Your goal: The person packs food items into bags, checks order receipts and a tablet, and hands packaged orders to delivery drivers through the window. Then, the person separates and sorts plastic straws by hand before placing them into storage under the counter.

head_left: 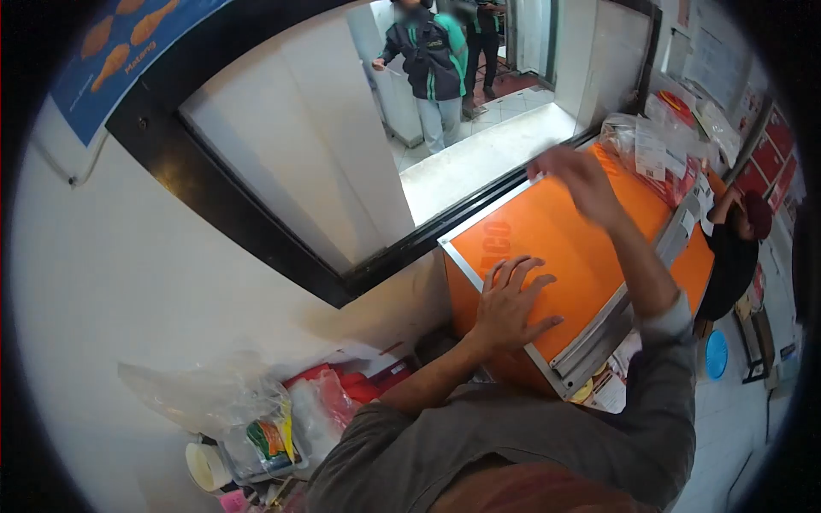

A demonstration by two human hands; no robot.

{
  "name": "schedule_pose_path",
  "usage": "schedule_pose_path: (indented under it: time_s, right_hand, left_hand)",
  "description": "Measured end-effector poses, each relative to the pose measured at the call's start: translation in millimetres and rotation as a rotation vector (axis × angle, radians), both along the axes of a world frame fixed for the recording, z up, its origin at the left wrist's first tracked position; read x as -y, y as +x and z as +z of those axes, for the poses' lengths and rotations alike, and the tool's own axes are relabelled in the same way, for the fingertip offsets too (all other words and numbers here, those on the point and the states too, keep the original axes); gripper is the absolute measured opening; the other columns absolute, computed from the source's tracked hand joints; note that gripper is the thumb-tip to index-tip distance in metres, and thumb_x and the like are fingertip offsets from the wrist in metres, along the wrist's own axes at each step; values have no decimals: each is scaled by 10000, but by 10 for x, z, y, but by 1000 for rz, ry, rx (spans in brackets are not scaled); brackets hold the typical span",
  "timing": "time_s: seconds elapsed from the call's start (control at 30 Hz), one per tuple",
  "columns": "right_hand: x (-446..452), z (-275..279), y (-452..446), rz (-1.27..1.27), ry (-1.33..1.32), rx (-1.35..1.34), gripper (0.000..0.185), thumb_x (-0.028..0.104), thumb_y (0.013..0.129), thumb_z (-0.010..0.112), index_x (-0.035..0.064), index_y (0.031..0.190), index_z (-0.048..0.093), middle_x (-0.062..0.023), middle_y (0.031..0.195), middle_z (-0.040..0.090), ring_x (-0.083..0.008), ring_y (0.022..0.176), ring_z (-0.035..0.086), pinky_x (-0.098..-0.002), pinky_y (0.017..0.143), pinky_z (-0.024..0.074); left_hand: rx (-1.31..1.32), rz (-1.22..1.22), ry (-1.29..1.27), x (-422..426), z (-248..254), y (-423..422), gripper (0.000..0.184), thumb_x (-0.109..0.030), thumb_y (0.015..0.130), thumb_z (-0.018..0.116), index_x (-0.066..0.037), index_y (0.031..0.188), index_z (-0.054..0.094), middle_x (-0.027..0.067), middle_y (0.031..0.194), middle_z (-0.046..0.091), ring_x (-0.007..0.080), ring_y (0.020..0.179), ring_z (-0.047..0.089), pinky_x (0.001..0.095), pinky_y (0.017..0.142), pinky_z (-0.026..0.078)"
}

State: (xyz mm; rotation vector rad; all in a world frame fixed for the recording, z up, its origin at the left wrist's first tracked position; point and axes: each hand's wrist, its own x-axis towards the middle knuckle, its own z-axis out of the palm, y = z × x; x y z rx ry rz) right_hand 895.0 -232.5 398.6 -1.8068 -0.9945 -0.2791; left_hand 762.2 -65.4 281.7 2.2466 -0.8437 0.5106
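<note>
On the orange counter (569, 248) with metal edging, my left hand (511, 306) rests near the left edge, fingers spread and holding nothing. Farther right, my right hand (583, 181) is raised above the counter's window side. Motion blurs its fingers, so what they hold, if anything, cannot be made out. Beyond it, near the far right end of the counter, lie clear plastic bags (643, 150) with red contents and a paper slip.
Behind the counter is an open window with a dark frame (227, 205); a person in a dark-green jacket (425, 60) stands outside. Plastic packaging (205, 398) and red bags lie lower left. A person in black (729, 269) is at the right.
</note>
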Motion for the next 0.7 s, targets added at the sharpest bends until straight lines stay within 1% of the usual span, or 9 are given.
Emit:
schedule_pose_path:
  time_s: [0.07,0.13,0.23,0.27,0.37,0.47,0.5,0.57,0.7]
  right_hand:
    - [-255,198,706,153,190,-508,262,273,958,511,38,945,625,-52,852,637,-177,801,625,-326,726,497]
    - [-524,189,1297,115,356,-787,313,337,958,528,45,1007,629,-54,892,642,-191,845,642,-328,745,516]
    - [-852,-172,2170,173,529,-1057,384,402,940,547,45,1058,628,-67,936,651,-238,903,653,-360,788,535]
    - [-937,-344,2422,228,581,-1087,434,416,931,551,18,1098,602,-115,1032,641,-276,984,642,-410,853,534]
    - [-1313,-599,2685,192,744,-1186,522,397,948,516,-45,1224,496,-193,1211,552,-315,1119,580,-456,932,504]
    - [-1531,-702,2874,186,844,-1275,541,401,953,502,-48,1252,477,-207,1240,535,-330,1158,549,-465,949,490]
    - [-1564,-735,2934,180,858,-1237,558,401,955,493,-54,1275,452,-222,1272,514,-347,1189,522,-484,969,471]
    - [-1575,-792,3023,192,888,-1217,575,393,953,495,-52,1307,406,-210,1283,504,-354,1190,519,-513,973,460]
    - [-1565,-790,3017,163,871,-1246,621,414,954,488,-20,1369,333,-206,1339,455,-354,1220,488,-564,984,445]
  left_hand:
    - [-22,20,30,-2,15,-6,536,-539,816,605,-155,1188,574,109,1325,446,308,1282,373,533,1043,252]
    - [-27,29,26,-6,16,-9,543,-542,809,612,-157,1189,575,112,1322,448,311,1286,371,543,1048,246]
    - [-26,30,25,-12,-41,2,556,-545,800,619,-154,1193,575,120,1323,447,318,1292,366,556,1057,236]
    - [-29,29,26,-10,-62,10,562,-546,797,621,-152,1195,574,124,1324,445,321,1294,364,559,1060,233]
    - [-56,49,85,-4,-58,7,594,-555,790,620,-134,1206,570,139,1329,442,323,1307,349,565,1069,228]
    - [-60,28,144,-25,-72,17,616,-565,791,605,-106,1201,579,152,1325,442,323,1317,334,564,1080,223]
    - [-30,31,129,-22,-95,28,597,-565,798,592,-84,1153,594,160,1308,451,326,1308,343,560,1080,224]
    - [23,44,92,-1,-153,22,581,-565,811,565,-42,1056,624,176,1273,469,333,1291,361,552,1081,228]
    - [-22,55,122,-4,-114,-16,619,-570,801,567,-38,1113,618,182,1291,460,337,1293,353,535,1094,211]
